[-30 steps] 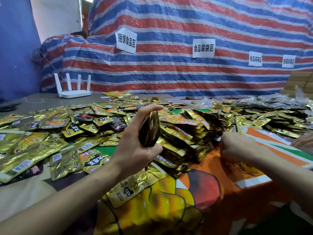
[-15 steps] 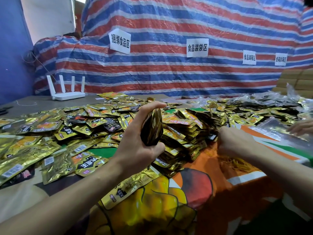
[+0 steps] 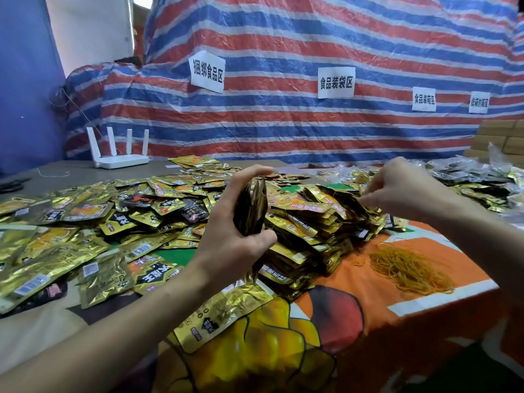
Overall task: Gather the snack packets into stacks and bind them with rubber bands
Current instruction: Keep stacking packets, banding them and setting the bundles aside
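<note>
My left hand (image 3: 226, 239) grips a stack of gold snack packets (image 3: 251, 207) on edge, held above the table. To its right lies a heap of stacked packets (image 3: 312, 222). My right hand (image 3: 402, 191) hovers over that heap's right side with fingertips pinched together on what looks like a thin rubber band. A loose pile of yellow rubber bands (image 3: 408, 268) lies on the orange cloth below my right hand. Several loose gold packets (image 3: 85, 222) are spread over the left of the table.
A white router (image 3: 119, 154) stands at the back left. Bagged packets (image 3: 476, 180) lie at the far right, cardboard boxes (image 3: 502, 137) behind them. A striped tarp with paper labels (image 3: 336, 82) hangs behind the table. One packet (image 3: 221, 310) lies near the front edge.
My right hand has lifted off the rubber band pile and moved up toward the packet heap, uncovering the bands. My left hand still holds its stack in about the same place.
</note>
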`<state>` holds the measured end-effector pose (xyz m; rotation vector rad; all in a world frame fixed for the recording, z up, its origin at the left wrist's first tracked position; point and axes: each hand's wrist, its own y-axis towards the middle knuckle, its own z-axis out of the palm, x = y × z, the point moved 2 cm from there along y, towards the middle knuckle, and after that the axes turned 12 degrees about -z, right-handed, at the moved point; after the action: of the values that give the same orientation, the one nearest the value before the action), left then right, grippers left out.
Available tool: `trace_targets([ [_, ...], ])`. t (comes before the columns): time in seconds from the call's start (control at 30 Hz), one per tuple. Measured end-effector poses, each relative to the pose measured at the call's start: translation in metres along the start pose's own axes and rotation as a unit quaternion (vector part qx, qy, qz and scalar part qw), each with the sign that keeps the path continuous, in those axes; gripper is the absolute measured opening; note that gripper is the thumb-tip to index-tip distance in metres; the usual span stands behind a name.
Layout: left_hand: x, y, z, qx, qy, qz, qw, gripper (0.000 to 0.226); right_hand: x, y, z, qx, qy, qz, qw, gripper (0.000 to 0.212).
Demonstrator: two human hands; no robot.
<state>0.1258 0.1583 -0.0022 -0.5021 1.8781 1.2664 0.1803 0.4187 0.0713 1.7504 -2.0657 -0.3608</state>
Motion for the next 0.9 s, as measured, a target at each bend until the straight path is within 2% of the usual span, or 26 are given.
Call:
trace_targets([
  [0.2, 0.011, -0.002, -0.016, -0.020, -0.020, -0.047, 0.998, 0.076, 0.048, 0.004, 0.002, 0.051, 0.143, -0.045, 0.987, 0.016],
  [0.37, 0.016, -0.005, -0.026, -0.006, -0.056, -0.104, 0.993, 0.076, 0.082, -0.005, 0.012, 0.118, 0.296, -0.098, 0.943, 0.017],
  [0.6, 0.016, -0.008, -0.025, 0.012, -0.085, -0.163, 0.983, 0.073, 0.111, -0.006, 0.035, 0.161, 0.319, -0.173, 0.918, 0.018],
  [0.73, 0.021, -0.008, -0.032, 0.009, -0.125, -0.197, 0.972, 0.072, 0.114, -0.003, 0.044, 0.159, 0.327, -0.180, 0.914, 0.011],
  [0.9, 0.026, -0.007, -0.035, 0.005, -0.119, -0.214, 0.969, 0.070, 0.107, -0.003, 0.039, 0.162, 0.317, -0.206, 0.912, 0.003],
])
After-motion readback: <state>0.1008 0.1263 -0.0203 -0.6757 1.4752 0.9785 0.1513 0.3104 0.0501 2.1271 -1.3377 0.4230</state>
